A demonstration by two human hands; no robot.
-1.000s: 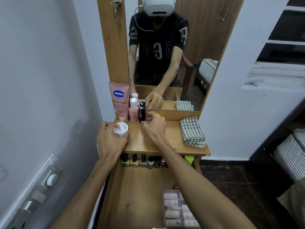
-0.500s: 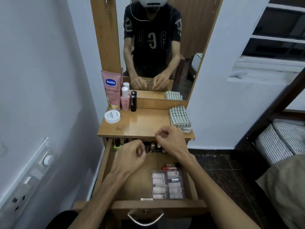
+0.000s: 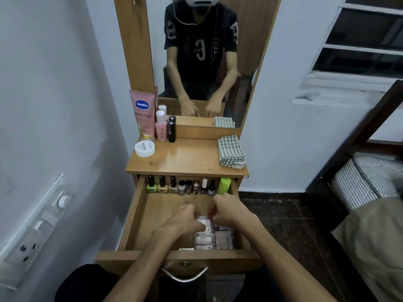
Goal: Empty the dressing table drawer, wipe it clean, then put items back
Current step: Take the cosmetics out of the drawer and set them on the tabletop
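Wooden drawer (image 3: pixel 133 216) part-emptied; both hands, left hand (image 3: pixel 182 221) and right hand (image 3: pixel 231 211), curl onto clear organiser box (image 3: pixel 214 237), grip unclear; nail polish bottles (image 3: pixel 181 186) beyond them remain, wiping undone

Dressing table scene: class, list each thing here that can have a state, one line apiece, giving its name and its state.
drawer: pulled open, still holding items
clear box: in the drawer, both hands at it
left hand: on the clear box, grip unclear
right hand: at the box's far end, grip unclear
nail polish bottles: upright, capped
white jar: lid on
checked cloth: folded
pink tube: standing
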